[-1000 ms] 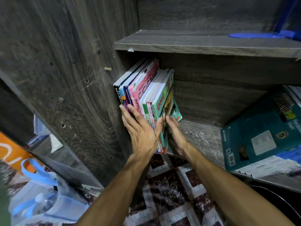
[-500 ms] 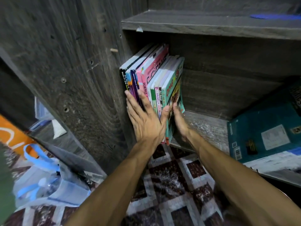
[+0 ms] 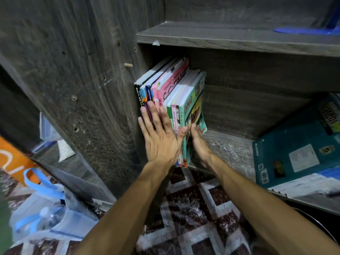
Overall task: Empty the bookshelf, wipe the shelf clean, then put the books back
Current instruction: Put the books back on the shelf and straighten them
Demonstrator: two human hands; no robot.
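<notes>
The row of colourful paperback books [image 3: 173,100] stood at the left end of the grey wood-grain shelf [image 3: 230,144], against its side panel [image 3: 103,107]. The left hand [image 3: 161,138] lay flat on the spines, fingers straight and spread. The right hand [image 3: 199,142] pressed flat against the rightmost green cover, gripping nothing. A large teal book [image 3: 298,144] lay further right.

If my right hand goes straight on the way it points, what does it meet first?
Likely the shelf's back panel: the right hand lies along the cover of the rightmost book, pointing inward beside it. Depth is unclear.
</notes>
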